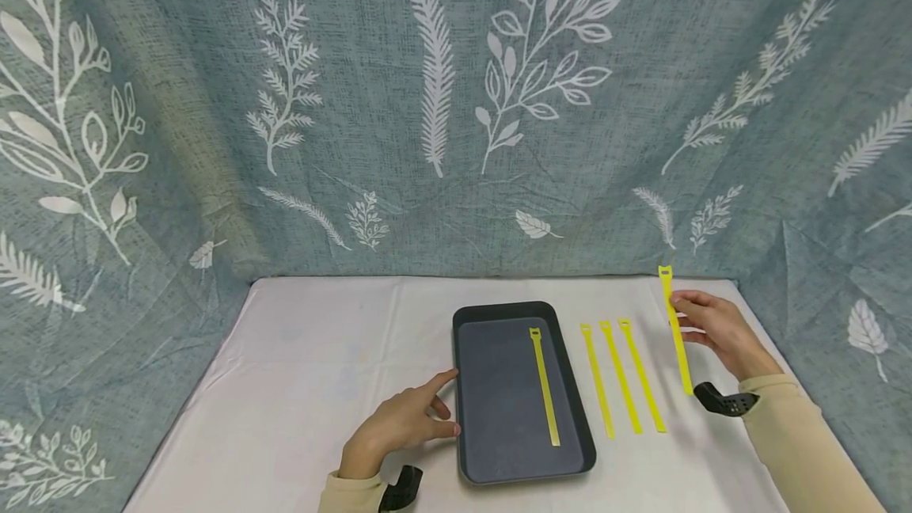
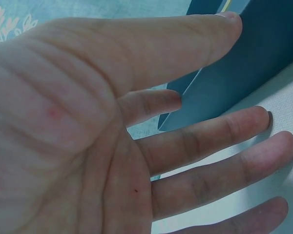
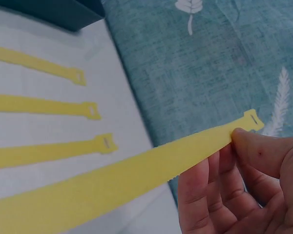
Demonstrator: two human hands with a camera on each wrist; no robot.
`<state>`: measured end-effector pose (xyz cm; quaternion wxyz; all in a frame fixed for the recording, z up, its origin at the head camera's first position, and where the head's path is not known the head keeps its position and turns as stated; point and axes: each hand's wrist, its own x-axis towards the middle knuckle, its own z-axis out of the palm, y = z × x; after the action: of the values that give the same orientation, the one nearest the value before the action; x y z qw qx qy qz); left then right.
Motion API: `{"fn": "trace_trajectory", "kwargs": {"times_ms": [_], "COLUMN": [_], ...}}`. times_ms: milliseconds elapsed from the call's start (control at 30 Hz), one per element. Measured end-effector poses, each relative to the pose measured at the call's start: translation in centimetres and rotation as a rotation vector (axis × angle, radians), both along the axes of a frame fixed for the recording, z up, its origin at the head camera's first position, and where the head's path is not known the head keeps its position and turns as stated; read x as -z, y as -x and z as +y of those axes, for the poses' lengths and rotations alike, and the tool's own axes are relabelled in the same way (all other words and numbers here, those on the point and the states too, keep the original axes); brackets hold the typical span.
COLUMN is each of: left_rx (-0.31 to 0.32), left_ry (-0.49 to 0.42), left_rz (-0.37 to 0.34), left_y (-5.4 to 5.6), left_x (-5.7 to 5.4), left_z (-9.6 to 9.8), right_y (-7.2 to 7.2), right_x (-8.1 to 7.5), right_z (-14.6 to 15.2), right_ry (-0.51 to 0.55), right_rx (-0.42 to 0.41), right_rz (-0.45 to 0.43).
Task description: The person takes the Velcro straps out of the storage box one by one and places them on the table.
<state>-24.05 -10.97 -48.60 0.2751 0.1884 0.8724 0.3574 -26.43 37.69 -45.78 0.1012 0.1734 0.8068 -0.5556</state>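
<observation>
My right hand [image 1: 720, 328] pinches a yellow hook-and-loop cable tie [image 1: 678, 339] near its slotted head, thumb on one face and fingers behind. In the right wrist view the tie [image 3: 136, 168] stretches down to the lower left. At the left side of a dark grey tray [image 1: 499, 472], my left hand [image 1: 402, 422] has its fingers spread, index fingertip and thumb tip right at the rim. The left wrist view shows that palm [image 2: 78, 131] facing the camera, holding nothing. Inside the tray, toward its right, lies another yellow cable tie [image 1: 545, 390].
Three more yellow ties lie side by side right of the tray: a left one [image 1: 598, 382], a middle one [image 1: 621, 378] and a right one [image 1: 643, 377]. A white cloth [image 1: 321, 355] covers the table. Behind it hangs a blue-green leaf-patterned curtain [image 1: 356, 101].
</observation>
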Motion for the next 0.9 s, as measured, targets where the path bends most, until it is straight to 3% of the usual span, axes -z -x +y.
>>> {"fn": "trace_trajectory", "kwargs": {"times_ms": [333, 900], "left_rx": [-0.007, 0.024], "left_ry": [0.005, 0.027], "left_rz": [0.014, 0.040], "left_y": [-0.5, -0.7], "left_x": [-0.1, -0.4], "left_z": [-0.3, -0.1], "right_y": [-0.1, 0.1], "right_x": [2.8, 4.8], "right_z": [0.2, 0.2], "right_ry": [-0.010, -0.033], "right_rx": [-0.050, -0.033], "right_rz": [-0.053, -0.134]}}
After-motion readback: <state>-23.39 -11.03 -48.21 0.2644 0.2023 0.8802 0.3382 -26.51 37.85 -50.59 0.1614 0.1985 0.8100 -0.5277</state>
